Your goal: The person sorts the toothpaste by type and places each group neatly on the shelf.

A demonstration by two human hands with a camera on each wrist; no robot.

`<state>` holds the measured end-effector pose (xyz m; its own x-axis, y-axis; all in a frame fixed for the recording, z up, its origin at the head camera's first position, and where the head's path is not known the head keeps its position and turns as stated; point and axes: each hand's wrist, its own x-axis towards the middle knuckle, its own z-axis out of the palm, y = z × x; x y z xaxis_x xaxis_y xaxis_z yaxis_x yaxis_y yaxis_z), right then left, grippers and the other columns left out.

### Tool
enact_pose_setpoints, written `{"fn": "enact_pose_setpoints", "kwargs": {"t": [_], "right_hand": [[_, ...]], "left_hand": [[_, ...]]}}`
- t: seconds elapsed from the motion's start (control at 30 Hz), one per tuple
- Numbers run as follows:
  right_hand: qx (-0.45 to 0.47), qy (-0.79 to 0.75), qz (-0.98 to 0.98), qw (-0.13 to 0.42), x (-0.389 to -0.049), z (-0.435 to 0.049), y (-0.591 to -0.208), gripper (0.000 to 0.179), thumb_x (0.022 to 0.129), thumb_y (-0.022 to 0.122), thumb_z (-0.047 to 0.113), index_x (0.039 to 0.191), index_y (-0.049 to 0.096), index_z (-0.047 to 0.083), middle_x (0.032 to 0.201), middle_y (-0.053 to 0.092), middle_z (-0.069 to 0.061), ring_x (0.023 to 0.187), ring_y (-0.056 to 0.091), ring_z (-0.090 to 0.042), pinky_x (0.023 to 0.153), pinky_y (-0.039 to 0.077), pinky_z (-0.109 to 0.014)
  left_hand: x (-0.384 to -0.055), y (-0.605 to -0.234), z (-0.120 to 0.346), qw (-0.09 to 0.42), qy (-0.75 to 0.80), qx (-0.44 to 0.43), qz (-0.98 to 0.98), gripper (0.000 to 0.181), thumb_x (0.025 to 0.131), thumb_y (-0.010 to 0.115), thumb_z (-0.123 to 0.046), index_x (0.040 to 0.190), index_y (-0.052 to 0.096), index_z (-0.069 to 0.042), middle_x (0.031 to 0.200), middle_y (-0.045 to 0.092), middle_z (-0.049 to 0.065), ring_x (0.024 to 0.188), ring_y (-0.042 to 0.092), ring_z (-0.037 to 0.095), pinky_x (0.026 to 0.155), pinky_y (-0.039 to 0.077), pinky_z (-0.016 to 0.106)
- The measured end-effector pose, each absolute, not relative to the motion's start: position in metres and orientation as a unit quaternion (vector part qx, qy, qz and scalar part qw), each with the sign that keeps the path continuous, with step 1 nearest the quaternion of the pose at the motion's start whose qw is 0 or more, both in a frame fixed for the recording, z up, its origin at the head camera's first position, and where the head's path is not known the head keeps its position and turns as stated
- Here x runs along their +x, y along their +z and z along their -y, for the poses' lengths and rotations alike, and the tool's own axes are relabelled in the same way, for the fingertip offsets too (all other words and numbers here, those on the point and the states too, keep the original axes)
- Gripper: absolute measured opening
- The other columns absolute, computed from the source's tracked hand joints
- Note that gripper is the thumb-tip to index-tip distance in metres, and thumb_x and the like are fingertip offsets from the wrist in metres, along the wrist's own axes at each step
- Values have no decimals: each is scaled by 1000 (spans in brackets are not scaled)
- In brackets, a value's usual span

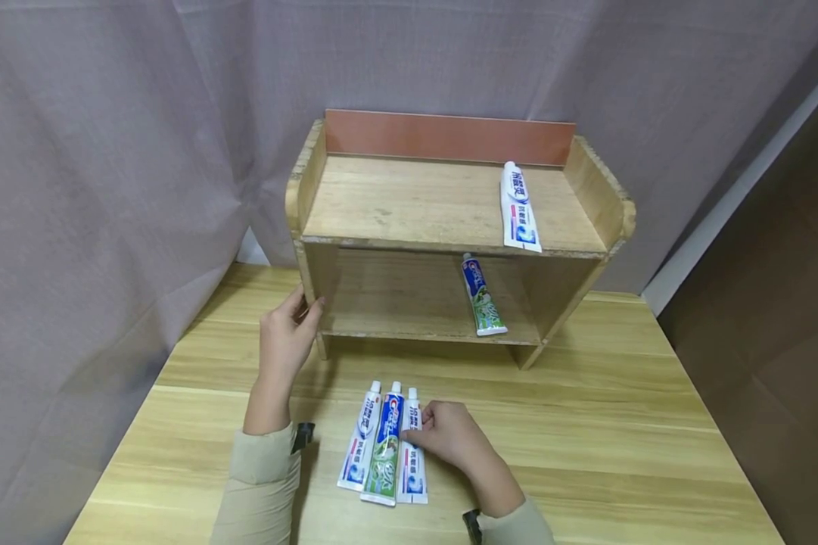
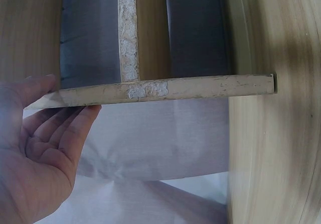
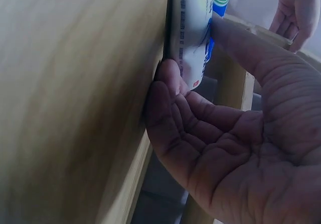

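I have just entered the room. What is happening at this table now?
A person's left hand grips the left side panel of a wooden shelf unit. Their right hand pinches a white toothpaste tube on the table, beside a Crest tube and, further left, a second white tube. A third white tube lies on the upper board and another Crest tube on the lower board.

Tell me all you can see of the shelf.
The shelf looks wooden: two tiers, side panels, a reddish strip at the upper back, worn edges. It stands upright on the table. A white tube lies on the upper tier, a blue-and-green tube on the lower. The left hand grips its left side.
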<state>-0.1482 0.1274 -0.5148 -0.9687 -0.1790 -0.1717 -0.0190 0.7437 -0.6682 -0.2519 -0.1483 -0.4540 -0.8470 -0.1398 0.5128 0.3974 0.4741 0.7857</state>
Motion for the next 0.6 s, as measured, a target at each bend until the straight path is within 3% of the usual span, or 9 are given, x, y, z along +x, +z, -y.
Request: {"fn": "enact_pose_setpoints", "kwargs": {"t": [0.23, 0.6], "right_hand": [[-49, -334, -935, 112, -150, -126, -515, 43, 81, 81, 48, 71, 57, 14, 57, 51, 7, 50, 43, -8, 43, 35, -19], [-63, -331, -936, 100, -152, -126, -514, 40, 82, 81, 42, 65, 56, 15, 53, 49, 9, 47, 40, -7, 42, 34, -19]], "left_hand": [[-252, -453, 148, 263, -506, -77, 818, 31, 98, 68, -19, 127, 69, -8, 117, 71, 17, 104, 71, 33, 84, 62, 35], [-252, -453, 149, 263, -505, -74, 819, 32, 98, 68, -19, 128, 69, -9, 118, 71, 17, 105, 71, 32, 84, 62, 35]]}}
